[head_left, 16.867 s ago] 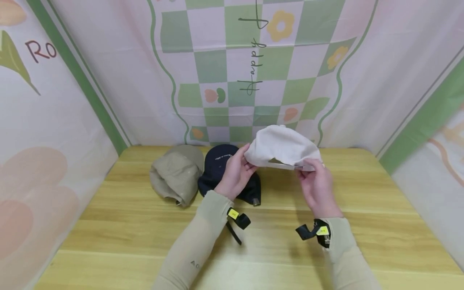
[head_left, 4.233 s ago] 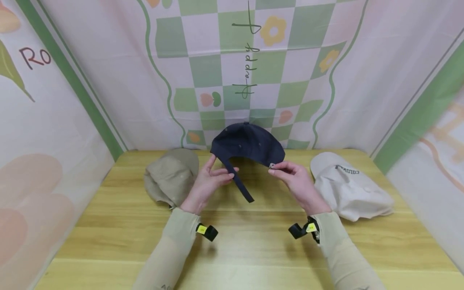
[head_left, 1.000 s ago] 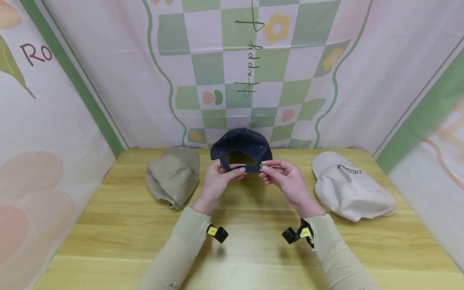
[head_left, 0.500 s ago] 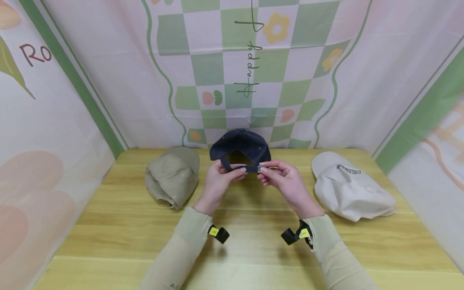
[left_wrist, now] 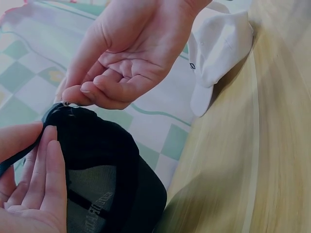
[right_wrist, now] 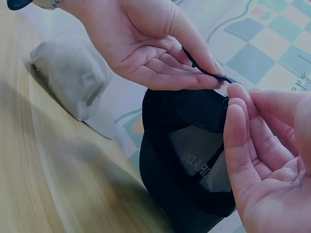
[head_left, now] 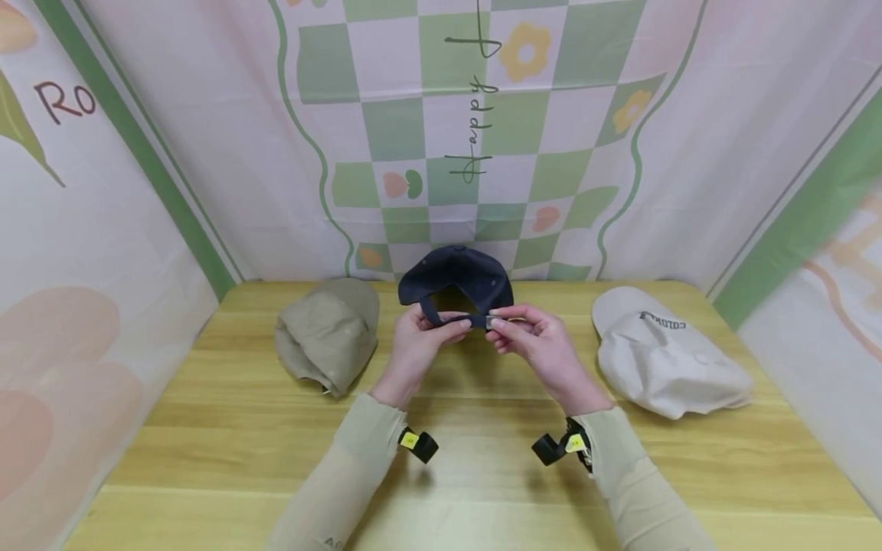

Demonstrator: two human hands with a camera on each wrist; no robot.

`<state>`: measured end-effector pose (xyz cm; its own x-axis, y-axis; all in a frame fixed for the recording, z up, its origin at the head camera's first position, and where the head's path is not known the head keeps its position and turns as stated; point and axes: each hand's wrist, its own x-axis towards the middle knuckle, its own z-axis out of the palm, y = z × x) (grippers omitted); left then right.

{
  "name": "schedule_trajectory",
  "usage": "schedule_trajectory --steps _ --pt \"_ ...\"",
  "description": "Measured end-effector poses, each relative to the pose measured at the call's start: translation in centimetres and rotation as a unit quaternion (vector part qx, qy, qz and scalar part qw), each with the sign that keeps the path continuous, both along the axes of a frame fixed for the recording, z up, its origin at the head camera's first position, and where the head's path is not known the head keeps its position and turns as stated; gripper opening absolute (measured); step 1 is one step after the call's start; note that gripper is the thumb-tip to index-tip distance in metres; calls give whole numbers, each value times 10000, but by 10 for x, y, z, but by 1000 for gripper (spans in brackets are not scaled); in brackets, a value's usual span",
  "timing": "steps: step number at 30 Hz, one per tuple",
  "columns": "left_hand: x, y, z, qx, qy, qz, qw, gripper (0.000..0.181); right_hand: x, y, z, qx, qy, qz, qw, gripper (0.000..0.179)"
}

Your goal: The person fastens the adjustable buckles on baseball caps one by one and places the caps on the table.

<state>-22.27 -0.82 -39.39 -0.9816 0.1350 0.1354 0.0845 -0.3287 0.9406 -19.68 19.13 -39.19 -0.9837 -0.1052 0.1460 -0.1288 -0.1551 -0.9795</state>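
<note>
A dark navy baseball cap (head_left: 456,268) is held up over the back of the table, its rear opening facing me. My left hand (head_left: 416,348) pinches the cap's back strap (head_left: 475,321) between thumb and fingers. At the strap's other end, my right hand (head_left: 544,348) pinches the small metal buckle (head_left: 491,322). Strap and buckle meet between the two hands, forming a loop under the opening. Seen from the left wrist, the cap's inside (left_wrist: 92,141) hangs below the right fingers (left_wrist: 109,92). The right wrist view shows the strap (right_wrist: 214,73) running from the left fingers toward the buckle.
A khaki cap (head_left: 327,333) lies on the wooden table (head_left: 482,490) at the left. To the right lies a white cap (head_left: 668,356) with dark lettering. A patterned curtain (head_left: 455,130) stands right behind the table's back edge.
The white cap, held up at first, now lies at the right. The navy cap's strap hung loose; its end now meets the buckle. Lately the buckle and right hand have shifted slightly left.
</note>
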Motion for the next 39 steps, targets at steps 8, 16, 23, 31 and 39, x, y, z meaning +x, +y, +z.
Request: schedule_trajectory --steps 8,16,23,31,39 --pt "0 1 -2 -317 62 -24 9995 18 0 -2 -2 31 42 34 10000 25" --pt "-1 2 -2 -667 118 118 9976 22 -1 -3 -3 109 84 75 9999 27" --pt "-1 4 -3 -837 49 224 9962 18 -1 -4 -4 100 89 76 9999 28" --pt "1 4 -4 -647 -69 107 9978 38 -1 -6 -6 155 65 165 9997 29" --pt "0 0 -2 -116 -135 -54 9998 29 -1 -5 -5 101 25 143 9998 29"
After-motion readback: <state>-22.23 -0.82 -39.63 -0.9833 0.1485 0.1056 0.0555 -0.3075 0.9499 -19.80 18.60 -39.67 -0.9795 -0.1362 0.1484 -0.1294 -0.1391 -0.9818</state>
